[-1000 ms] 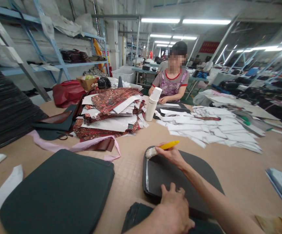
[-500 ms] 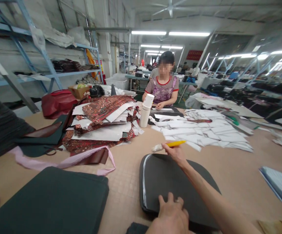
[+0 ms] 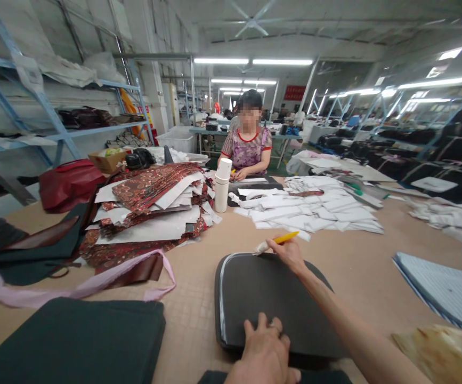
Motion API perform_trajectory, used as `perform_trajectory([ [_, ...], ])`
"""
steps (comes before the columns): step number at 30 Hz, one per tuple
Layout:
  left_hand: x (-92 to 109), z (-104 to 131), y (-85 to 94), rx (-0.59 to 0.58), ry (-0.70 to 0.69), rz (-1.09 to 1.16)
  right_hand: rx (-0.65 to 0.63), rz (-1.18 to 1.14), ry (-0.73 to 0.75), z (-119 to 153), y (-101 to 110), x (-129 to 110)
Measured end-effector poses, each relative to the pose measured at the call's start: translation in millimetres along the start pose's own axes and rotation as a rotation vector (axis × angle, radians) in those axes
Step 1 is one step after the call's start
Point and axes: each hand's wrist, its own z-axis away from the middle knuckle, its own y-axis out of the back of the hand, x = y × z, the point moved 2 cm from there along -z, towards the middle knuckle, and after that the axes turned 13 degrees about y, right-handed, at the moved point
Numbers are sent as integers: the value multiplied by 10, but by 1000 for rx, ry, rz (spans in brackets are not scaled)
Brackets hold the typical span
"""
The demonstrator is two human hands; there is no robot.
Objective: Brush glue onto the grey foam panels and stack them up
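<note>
In the head view, a dark rounded panel (image 3: 270, 298) lies on the table in front of me. A whitish wet-looking band runs along its left edge and round the top-left corner. My right hand (image 3: 289, 252) is closed round a yellow-handled brush (image 3: 284, 238) at the panel's far edge. The brush's pale head points left and sits at that edge, apparently touching it. My left hand (image 3: 265, 344) lies flat on the near part of the panel, fingers spread, with a ring on one finger.
A dark green stack (image 3: 74, 341) lies at the near left, beside a pink strip (image 3: 82, 282). Patterned brown pieces (image 3: 154, 186) are piled behind. A white bottle (image 3: 221, 186) stands near white strips (image 3: 314, 208). Across the table (image 3: 191, 277) sits a person (image 3: 249, 146).
My right hand has lowered the brush to the panel's far edge, and the band there reaches further right. The view has turned slightly right. My left hand stays on the panel.
</note>
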Motion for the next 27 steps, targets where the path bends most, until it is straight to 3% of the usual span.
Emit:
perform_trajectory([
  [14, -98, -80, -205, 125, -28, -62, 247, 159, -194, 336, 1150, 569],
  [19, -93, -86, -231, 127, 1, -79, 351, 196, -268, 478, 1497, 657],
  [23, -110, -105, -264, 163, 0, -82, 360, 161, -240, 462, 1508, 551],
  [27, -129, -118, -294, 181, 3, -85, 194, 10, -121, 310, 1158, 300],
])
